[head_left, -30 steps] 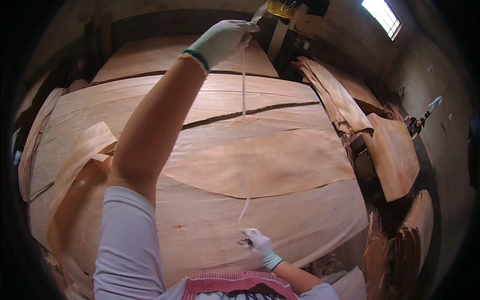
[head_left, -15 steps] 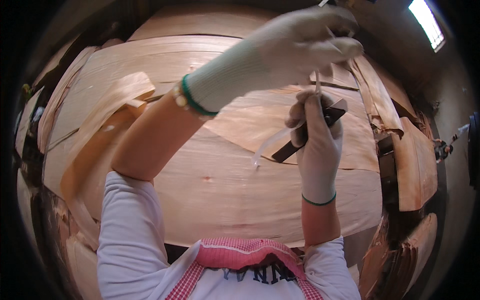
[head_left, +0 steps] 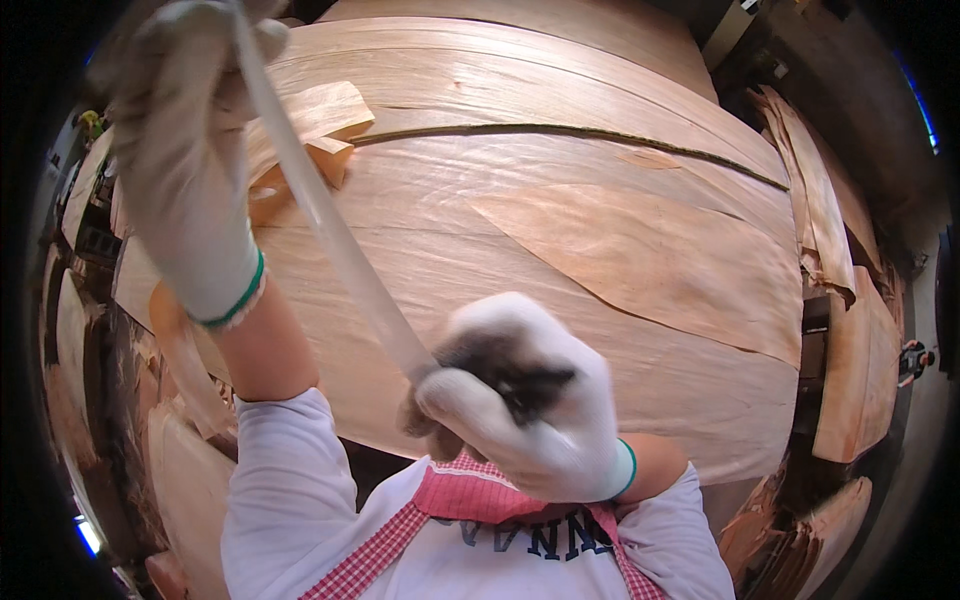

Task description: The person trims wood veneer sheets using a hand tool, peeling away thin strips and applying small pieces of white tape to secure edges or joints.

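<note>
Left edge: stacks of veneer offcuts (head_left: 75,330), curled and dim, detail hard to read.

Left hand (head_left: 185,170): white knit glove with green cuff band, raised high near the lens. Grip closed on the upper end of a pale translucent tape strip (head_left: 325,225); the exact finger placement is blurred.

Tape strip: stretched taut on a diagonal from the left hand down to the right hand, hanging in the air above the sheets, not touching them.

Right hand (head_left: 525,405): same kind of glove, grip closed around a small dark object (head_left: 510,370), apparently a dispenser or cutter, where the strip's lower end meets it. What the object is cannot be told for certain.

Centre: large veneer sheets (head_left: 560,250) laid overlapping on the counter, a long dark split (head_left: 560,135) running across the upper sheet.

Right edge: further veneer piles (head_left: 850,370), leaning.

Risks, as judged:
- The taut strip may twist or fold on itself if either hand turns.
- A slack moment could let it stick to a glove.
- Pulling too hard may snap it short.
- The thin sheets below may crack further if leaned on.
</note>
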### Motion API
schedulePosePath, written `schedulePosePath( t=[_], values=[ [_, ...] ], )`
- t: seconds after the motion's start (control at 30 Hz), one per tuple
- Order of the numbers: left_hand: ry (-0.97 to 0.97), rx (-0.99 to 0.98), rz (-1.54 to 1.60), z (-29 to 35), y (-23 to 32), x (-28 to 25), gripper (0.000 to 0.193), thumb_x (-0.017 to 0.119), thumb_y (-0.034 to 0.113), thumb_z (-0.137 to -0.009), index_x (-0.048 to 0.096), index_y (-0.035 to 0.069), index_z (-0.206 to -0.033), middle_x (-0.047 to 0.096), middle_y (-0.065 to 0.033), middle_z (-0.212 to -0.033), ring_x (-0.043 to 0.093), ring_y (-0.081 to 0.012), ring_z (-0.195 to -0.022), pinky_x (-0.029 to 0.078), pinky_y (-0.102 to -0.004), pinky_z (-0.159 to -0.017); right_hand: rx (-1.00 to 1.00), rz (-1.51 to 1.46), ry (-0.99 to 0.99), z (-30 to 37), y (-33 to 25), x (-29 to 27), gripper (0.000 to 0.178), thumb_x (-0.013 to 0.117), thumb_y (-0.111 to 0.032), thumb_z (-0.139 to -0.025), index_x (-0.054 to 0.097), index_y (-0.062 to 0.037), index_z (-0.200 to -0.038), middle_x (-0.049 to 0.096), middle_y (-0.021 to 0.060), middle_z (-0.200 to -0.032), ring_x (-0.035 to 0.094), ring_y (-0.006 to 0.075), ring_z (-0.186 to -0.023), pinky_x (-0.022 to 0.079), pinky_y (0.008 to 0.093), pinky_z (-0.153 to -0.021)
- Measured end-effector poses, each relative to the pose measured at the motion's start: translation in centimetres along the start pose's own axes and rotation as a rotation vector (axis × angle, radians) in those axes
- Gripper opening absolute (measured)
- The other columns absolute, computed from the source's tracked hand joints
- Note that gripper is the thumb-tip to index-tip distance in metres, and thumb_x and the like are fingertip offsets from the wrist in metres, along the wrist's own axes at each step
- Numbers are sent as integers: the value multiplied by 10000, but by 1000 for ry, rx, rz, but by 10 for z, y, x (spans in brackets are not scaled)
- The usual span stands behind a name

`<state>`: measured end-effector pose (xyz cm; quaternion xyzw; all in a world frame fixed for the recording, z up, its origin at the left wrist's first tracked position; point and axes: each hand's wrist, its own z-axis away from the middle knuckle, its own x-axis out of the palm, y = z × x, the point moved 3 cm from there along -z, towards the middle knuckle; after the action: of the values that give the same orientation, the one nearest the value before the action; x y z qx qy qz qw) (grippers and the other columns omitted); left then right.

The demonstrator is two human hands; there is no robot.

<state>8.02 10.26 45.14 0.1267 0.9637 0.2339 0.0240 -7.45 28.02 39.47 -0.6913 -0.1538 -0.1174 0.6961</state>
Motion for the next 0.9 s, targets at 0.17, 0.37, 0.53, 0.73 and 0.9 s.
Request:
schedulePosePath(
  t=[0.17,0.37,0.53,0.73,0.9],
  values=[
    [-249,-846,36,132,-174,31,82,635,61,-889,704,58,-933,703,-10,-904,644,-144,-795,546,-282,-733,421,-41,309,-61,159,-79,215,598,-221,-951,609,-6,-943,657,64,-795,591,92,-593,438,204,-495],
    [-425,-768,-546,284,-312,64,122,721,118,-778,676,81,-885,683,-74,-958,623,-239,-965,482,-355,-886,508,64,577,-73,294,-161,187,608,-178,-939,607,8,-952,644,61,-763,570,95,-554,418,228,-435],
    [-292,-739,-726,306,-339,84,231,728,198,-759,651,136,-968,564,-84,-1280,432,-301,-1269,312,-410,-1082,551,36,699,-96,312,-179,174,600,-157,-933,576,15,-952,637,75,-739,570,104,-537,411,243,-400],
    [-722,-522,-1005,313,-321,83,414,670,342,-825,611,198,-1209,468,-147,-1413,345,-330,-1366,210,-475,-1141,202,1022,639,-95,300,-229,171,629,-158,-894,604,-3,-828,646,91,-711,570,143,-529,441,323,-488],
    [-782,-479,-1136,308,-308,134,485,604,311,-874,534,123,-1316,360,-139,-1510,267,-333,-1421,130,-484,-1169,469,182,816,-13,241,-253,167,621,-163,-917,607,-13,-845,614,52,-679,482,73,-488,370,246,-418]
  ],
)
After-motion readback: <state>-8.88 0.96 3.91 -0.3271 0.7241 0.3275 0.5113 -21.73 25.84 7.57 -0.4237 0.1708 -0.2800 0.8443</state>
